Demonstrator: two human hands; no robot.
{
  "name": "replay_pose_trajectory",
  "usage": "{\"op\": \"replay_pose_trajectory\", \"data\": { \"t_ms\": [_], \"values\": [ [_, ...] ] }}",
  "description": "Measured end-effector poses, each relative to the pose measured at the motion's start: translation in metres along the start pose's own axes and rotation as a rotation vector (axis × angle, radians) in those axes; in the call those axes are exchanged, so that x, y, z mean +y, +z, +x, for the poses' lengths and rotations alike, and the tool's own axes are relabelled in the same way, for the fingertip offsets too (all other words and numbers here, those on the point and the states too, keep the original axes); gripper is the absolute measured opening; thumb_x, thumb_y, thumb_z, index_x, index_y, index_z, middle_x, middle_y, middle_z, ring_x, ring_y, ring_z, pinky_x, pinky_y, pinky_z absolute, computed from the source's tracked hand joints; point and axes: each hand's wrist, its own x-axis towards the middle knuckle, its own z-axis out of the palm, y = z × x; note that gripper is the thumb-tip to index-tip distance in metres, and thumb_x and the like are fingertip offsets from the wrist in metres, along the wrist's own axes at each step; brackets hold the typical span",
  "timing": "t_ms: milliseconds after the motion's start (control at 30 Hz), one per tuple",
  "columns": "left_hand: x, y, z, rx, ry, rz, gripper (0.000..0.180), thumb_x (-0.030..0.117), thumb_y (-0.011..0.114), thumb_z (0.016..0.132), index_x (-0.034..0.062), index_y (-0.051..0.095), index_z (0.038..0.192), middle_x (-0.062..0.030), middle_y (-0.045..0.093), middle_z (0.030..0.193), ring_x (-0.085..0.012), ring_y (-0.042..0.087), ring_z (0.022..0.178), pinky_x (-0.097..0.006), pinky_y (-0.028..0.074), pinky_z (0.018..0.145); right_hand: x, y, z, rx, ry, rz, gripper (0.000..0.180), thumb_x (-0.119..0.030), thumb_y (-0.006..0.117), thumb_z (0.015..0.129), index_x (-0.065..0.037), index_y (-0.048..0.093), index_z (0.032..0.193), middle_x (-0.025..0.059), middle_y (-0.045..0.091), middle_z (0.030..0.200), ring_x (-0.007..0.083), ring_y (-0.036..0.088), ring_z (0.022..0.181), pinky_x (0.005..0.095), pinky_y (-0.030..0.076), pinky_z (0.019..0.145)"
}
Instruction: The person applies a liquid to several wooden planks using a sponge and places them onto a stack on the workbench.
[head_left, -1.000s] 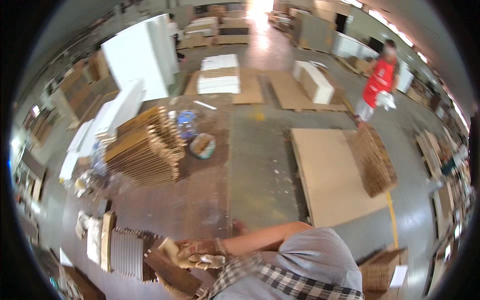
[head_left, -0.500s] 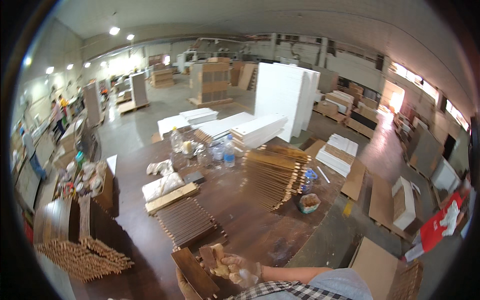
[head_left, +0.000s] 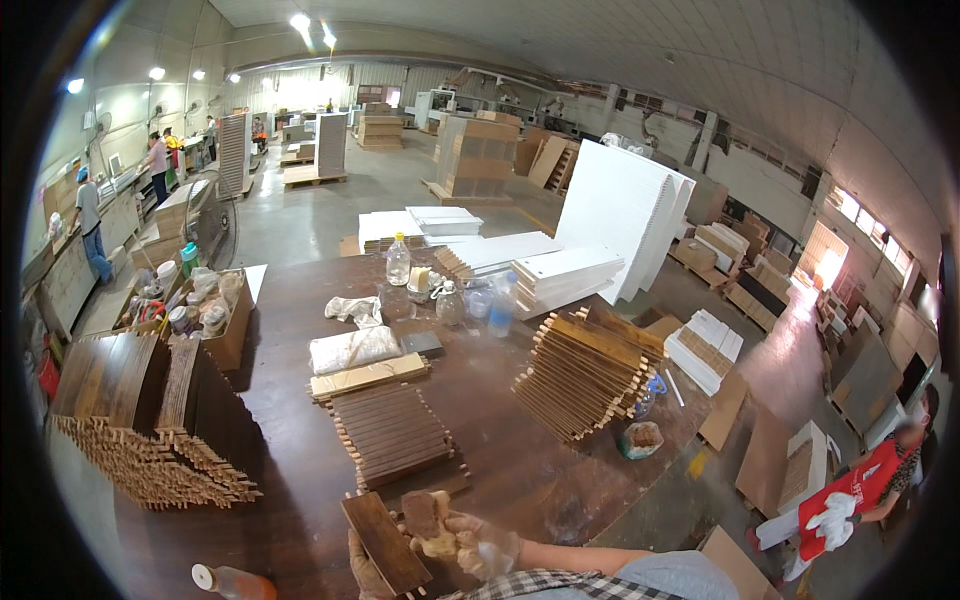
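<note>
My left hand (head_left: 364, 572) is closed around the edge of a short dark-brown wooden slat (head_left: 386, 545), which it holds tilted near the table's front edge. Just right of it, my right hand (head_left: 487, 546), in a pale, worn glove, grips a reddish-brown block (head_left: 427, 513) with a yellowish pad or cloth under it. The block is close to the slat's upper face; whether they touch I cannot tell. Beyond both hands lies a row of brown slats (head_left: 392, 432) with pale dowel ends, laid side by side. Most of my left fingers are hidden behind the slat.
Stacked dark slats (head_left: 150, 420) stand at left, another stack (head_left: 585, 375) at right. Along the table's back are a clear bottle (head_left: 398, 262), white rags (head_left: 355, 349) and white panels (head_left: 620, 220). An orange bottle (head_left: 235, 583) is at front left. A person in red (head_left: 850, 495) stands at right.
The view has swung, so the table's contents sit further right and higher, and the orange bottle has come into sight. My hands still hold the slat and block, almost unmoved in the picture.
</note>
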Motion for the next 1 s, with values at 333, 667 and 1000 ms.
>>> {"op": "replay_pose_trajectory", "data": {
  "t_ms": [333,667,1000],
  "values": [
    [-0.001,-0.011,0.009,-0.037,-0.067,-0.06,0.053,0.051,0.044,0.102,0.0105,0.057,0.133,-0.0116,0.066,0.121,-0.0253,0.065,0.107,-0.042,0.054,0.093,0.003,0.019,0.004,0.309,-0.087,-0.182,0.043,-0.024,0.054,0.101,-0.002,0.045,0.137,0.0156,0.061,0.128,0.0127,0.068,0.07,0.022,0.058,0.046],
    [-0.001,-0.036,0.021,-0.01,-0.107,-0.274,0.065,0.06,0.04,0.099,0.003,0.057,0.127,-0.0191,0.068,0.102,-0.0334,0.068,0.089,-0.051,0.058,0.079,-0.003,-0.01,0.0,-0.018,0.035,-0.176,0.053,-0.023,0.053,0.102,-0.002,0.034,0.147,0.0166,0.06,0.125,0.0099,0.067,0.078,0.0183,0.056,0.047],
    [-0.002,-0.045,0.025,0.016,-0.136,-0.177,0.065,0.06,0.043,0.098,0.0032,0.059,0.125,-0.0183,0.069,0.1,-0.0323,0.068,0.087,-0.05,0.057,0.08,0.004,-0.032,0.006,0.373,0.028,-0.102,0.036,-0.028,0.052,0.102,0.0,0.056,0.124,0.0136,0.073,0.091,0.0163,0.064,0.047,0.0292,0.049,0.035]
  ]
}}
